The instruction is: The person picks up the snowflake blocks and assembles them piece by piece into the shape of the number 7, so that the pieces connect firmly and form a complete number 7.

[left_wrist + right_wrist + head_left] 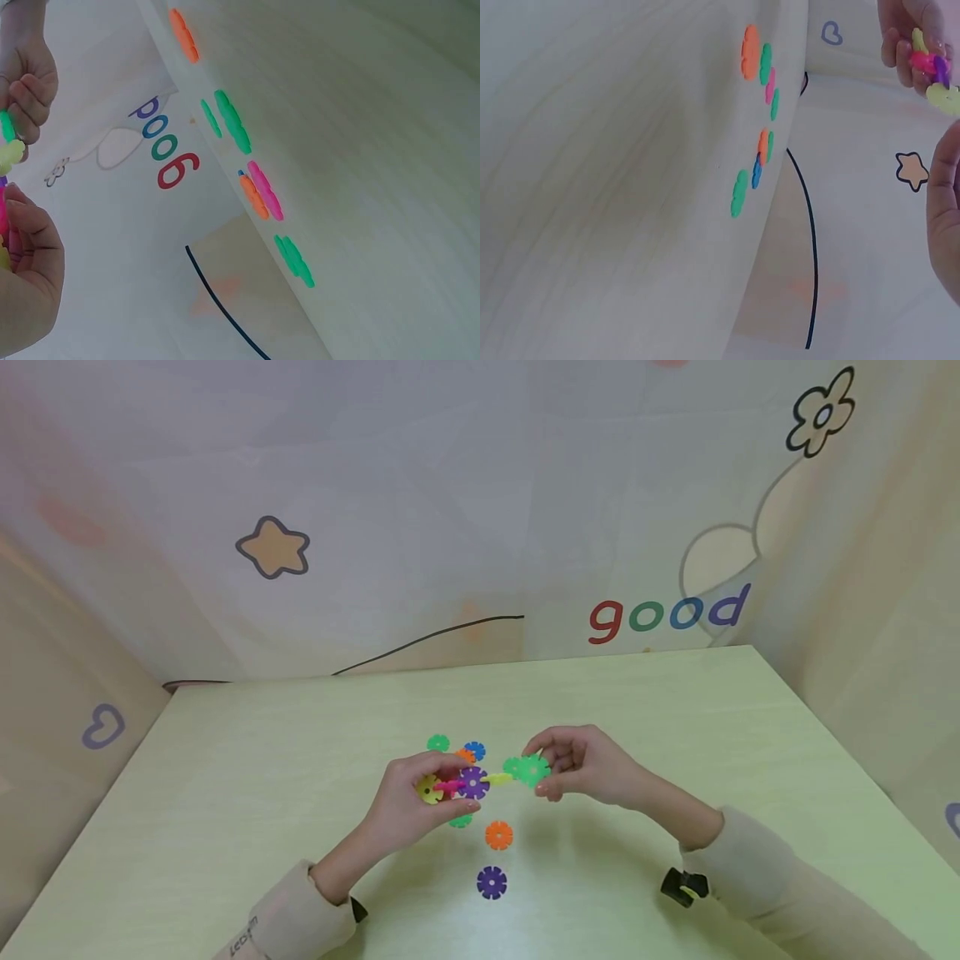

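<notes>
A chain of interlocking notched plastic discs runs between my two hands above the table. My left hand grips its left end, with fingers over the top and thumb below. Along it I see a yellow disc, a pink disc edge-on, a purple disc and another yellow disc. My right hand pinches a green disc at the right end, between thumb and fingers. A second green disc shows beside it; whether it is joined or lies behind is unclear.
Loose discs lie on the table: green, blue, orange and purple among them. A pink disc shows in the left wrist view. Printed cloth surrounds the table's back and sides.
</notes>
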Motion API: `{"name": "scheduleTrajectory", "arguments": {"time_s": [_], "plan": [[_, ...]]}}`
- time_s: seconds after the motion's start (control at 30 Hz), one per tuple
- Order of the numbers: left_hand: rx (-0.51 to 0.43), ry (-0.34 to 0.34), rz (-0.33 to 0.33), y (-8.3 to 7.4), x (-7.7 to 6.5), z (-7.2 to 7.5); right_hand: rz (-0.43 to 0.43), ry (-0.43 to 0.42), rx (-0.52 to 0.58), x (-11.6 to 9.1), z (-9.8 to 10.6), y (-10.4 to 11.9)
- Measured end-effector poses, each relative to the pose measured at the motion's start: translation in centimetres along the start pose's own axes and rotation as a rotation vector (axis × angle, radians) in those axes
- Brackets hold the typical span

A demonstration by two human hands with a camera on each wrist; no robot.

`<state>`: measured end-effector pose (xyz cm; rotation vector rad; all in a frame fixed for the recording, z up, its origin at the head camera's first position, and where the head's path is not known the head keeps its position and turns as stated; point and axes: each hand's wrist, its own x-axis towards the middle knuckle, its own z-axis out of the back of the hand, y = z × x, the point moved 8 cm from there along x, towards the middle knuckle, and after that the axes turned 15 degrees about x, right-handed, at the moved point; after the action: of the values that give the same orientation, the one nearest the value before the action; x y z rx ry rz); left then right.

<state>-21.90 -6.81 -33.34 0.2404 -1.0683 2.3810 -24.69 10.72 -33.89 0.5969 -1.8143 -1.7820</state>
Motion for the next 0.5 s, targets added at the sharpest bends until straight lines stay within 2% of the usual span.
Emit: {"name": "scheduleTrajectory", "arguments": {"time_s": [0.27, 0.5], "plan": [[-0.010, -0.023, -0.013, -0.12, 0.07, 0.09, 0.039, -0.024, 0.064, -0.23, -0.48, 0.21], [-0.020, -0.042, -0.018, -0.20, 0.08, 0.26, 0.037, -0.052, 0.091, -0.17, -0.59, -0.22]]}}
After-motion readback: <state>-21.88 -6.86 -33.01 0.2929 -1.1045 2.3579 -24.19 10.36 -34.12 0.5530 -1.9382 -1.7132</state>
